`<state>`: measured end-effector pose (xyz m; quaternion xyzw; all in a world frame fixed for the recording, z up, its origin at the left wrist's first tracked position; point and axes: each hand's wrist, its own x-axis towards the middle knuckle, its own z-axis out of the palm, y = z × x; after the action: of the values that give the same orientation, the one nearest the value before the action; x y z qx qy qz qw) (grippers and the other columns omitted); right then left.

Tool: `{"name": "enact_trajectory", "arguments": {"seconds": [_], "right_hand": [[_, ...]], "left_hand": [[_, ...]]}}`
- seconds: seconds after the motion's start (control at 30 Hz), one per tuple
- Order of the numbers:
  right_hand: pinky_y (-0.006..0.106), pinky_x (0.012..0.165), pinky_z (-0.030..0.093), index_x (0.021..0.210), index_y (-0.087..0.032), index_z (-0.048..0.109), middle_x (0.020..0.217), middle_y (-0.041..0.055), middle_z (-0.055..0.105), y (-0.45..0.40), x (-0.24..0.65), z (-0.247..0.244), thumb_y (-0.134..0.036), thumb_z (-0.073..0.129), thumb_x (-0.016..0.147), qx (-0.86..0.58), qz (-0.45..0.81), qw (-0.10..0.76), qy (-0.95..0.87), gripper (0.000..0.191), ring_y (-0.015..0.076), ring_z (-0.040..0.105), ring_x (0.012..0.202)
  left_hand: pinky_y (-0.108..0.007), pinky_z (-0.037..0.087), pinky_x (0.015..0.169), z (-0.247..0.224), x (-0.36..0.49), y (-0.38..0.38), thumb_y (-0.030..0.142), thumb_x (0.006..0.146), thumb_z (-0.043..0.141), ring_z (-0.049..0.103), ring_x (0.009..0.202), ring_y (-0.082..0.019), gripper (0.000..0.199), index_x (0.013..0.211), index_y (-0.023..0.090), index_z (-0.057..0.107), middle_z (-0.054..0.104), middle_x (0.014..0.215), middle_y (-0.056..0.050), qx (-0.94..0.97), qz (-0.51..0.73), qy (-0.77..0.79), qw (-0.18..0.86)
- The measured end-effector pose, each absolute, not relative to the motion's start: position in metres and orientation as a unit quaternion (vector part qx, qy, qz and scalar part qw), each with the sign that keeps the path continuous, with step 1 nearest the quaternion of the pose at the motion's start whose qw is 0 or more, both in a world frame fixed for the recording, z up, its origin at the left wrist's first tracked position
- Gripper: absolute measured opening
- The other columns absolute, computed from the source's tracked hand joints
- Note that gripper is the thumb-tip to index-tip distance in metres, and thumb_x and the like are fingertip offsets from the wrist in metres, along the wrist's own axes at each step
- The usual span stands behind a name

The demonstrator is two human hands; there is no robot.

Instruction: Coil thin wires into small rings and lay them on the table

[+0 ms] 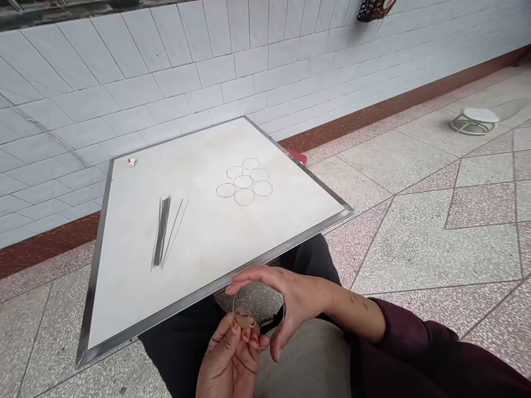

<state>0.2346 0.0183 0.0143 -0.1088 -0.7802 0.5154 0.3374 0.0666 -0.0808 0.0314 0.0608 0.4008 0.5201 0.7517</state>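
Note:
Below the table's near edge, my left hand [232,354] pinches a thin wire ring [233,301] where a small tan piece [244,319] sits on it. My right hand [286,301] curves around the ring's right side, thumb and fingers spread wide apart. On the white table [199,232], several wire rings [244,181] lie grouped, edges close together. A bundle of straight dark wires [161,232] rests at the left, with a few loose wires beside it.
A small red and white object [132,162] is at the table's far left corner. The metal-edged table stands by a tiled wall [166,83]. A low round stool [475,120] is on the floor at right.

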Motion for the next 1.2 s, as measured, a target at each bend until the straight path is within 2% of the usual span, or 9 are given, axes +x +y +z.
{"name": "enact_trajectory", "arguments": {"seconds": [0.3, 0.5, 0.6, 0.9, 1.07, 1.2], "right_hand": [[0.035, 0.104, 0.041, 0.14, -0.024, 0.037, 0.127, 0.0094, 0.063, 0.022, 0.237, 0.006, -0.035, 0.093, 0.052, -0.104, 0.524, 0.36, -0.765, 0.105, 0.021, 0.059, 0.12], [0.036, 0.102, 0.043, 0.143, -0.025, 0.031, 0.133, 0.0111, 0.058, 0.024, 0.239, 0.006, -0.039, 0.094, 0.047, -0.108, 0.498, 0.361, -0.781, 0.116, 0.0227, 0.057, 0.121], [0.036, 0.101, 0.043, 0.141, -0.026, 0.035, 0.128, 0.0093, 0.06, 0.023, 0.24, 0.008, -0.04, 0.094, 0.046, -0.11, 0.466, 0.377, -0.793, 0.113, 0.0226, 0.058, 0.117], [0.034, 0.103, 0.042, 0.142, -0.025, 0.034, 0.126, 0.0084, 0.061, 0.021, 0.242, 0.006, -0.036, 0.092, 0.054, -0.122, 0.517, 0.37, -0.762, 0.106, 0.0206, 0.058, 0.118], [0.038, 0.107, 0.04, 0.145, -0.026, 0.032, 0.134, 0.0111, 0.054, 0.023, 0.247, 0.013, -0.039, 0.091, 0.056, -0.135, 0.484, 0.355, -0.788, 0.107, 0.0231, 0.052, 0.125], [0.04, 0.109, 0.038, 0.146, -0.025, 0.03, 0.139, 0.0137, 0.047, 0.027, 0.25, 0.02, -0.043, 0.091, 0.054, -0.128, 0.409, 0.38, -0.82, 0.112, 0.0254, 0.045, 0.129]], "left_hand": [[-0.02, 0.052, 0.061, 0.028, 0.068, -0.077, 0.023, 0.066, 0.085, 0.054, 0.062, -0.009, 0.017, 0.07, 0.014, 0.072, 0.058, 0.067, 0.0, 0.077, 0.527, 0.422, 0.733], [-0.024, 0.056, 0.07, 0.029, 0.07, -0.073, 0.023, 0.07, 0.083, 0.056, 0.064, -0.01, 0.017, 0.065, 0.014, 0.069, 0.058, 0.067, 0.001, 0.066, 0.526, 0.422, 0.735], [-0.026, 0.057, 0.074, 0.028, 0.072, -0.074, 0.024, 0.066, 0.085, 0.058, 0.067, -0.011, 0.017, 0.068, 0.013, 0.071, 0.06, 0.069, 0.0, 0.06, 0.523, 0.431, 0.733], [-0.022, 0.056, 0.067, 0.028, 0.072, -0.075, 0.024, 0.065, 0.085, 0.06, 0.065, -0.011, 0.017, 0.069, 0.013, 0.073, 0.063, 0.069, -0.002, 0.067, 0.531, 0.43, 0.727], [-0.028, 0.057, 0.079, 0.023, 0.072, -0.075, 0.025, 0.068, 0.084, 0.065, 0.072, -0.014, 0.016, 0.076, 0.013, 0.075, 0.068, 0.074, -0.004, 0.066, 0.535, 0.44, 0.718], [-0.032, 0.056, 0.083, 0.02, 0.074, -0.075, 0.026, 0.068, 0.083, 0.066, 0.076, -0.016, 0.017, 0.079, 0.015, 0.076, 0.069, 0.078, -0.004, 0.073, 0.544, 0.443, 0.709]]}}
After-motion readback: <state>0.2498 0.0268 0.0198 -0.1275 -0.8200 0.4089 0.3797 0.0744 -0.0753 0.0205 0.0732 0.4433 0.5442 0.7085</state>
